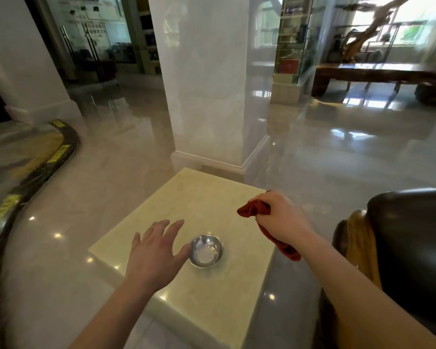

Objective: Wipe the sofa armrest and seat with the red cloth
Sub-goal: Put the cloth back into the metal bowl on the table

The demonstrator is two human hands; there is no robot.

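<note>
My right hand (280, 216) grips the red cloth (253, 209) above the right side of a pale stone side table (186, 298); one end of the cloth hangs down under my wrist. At the right edge stands the sofa (410, 238), its dark leather armrest carried on a carved wooden frame, just right of my right forearm. My left hand (156, 250) hovers over the table with fingers spread, holding nothing, its thumb close to a small steel bowl (206, 250).
The steel bowl sits on the table between my hands. A white square column (207, 84) rises right behind the table. Polished floor (337, 159) spreads all around. A dark curved step edge with yellow strips (35, 167) runs on the left. A long wooden table (378, 74) stands far right.
</note>
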